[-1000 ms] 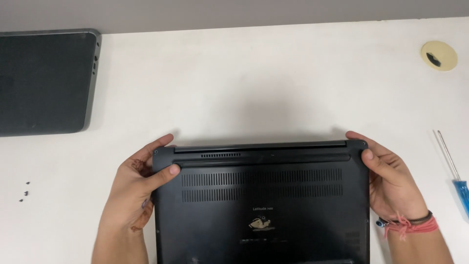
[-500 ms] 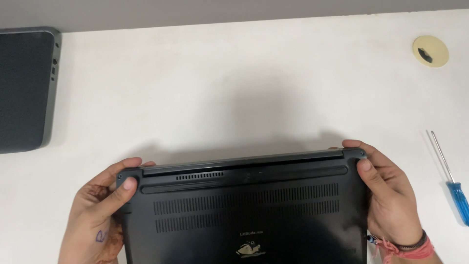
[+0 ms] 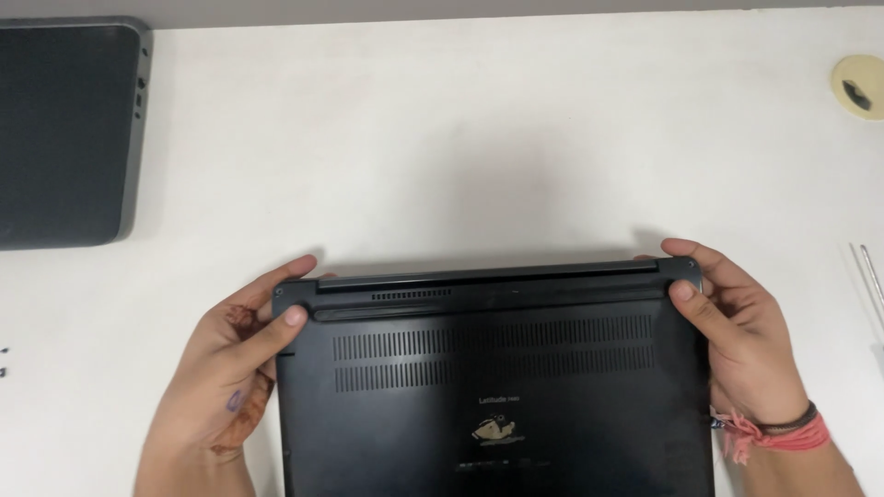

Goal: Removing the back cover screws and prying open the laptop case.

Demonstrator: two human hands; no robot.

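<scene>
Far left I see a dark grey rounded tablet-like slab (image 3: 60, 129) on the white table (image 3: 460, 138). My left hand (image 3: 226, 377) and right hand (image 3: 741, 345) grip the far corners of the black upturned plastic laptop (image 3: 497, 387) at the near edge, thumbs pressed on top, fingers curled behind.

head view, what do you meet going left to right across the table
Grey closed laptop at the far left edge → left hand → black upturned laptop, gripped at both far corners → right hand → round cable hole cover → thin tool shaft at the right edge.
</scene>
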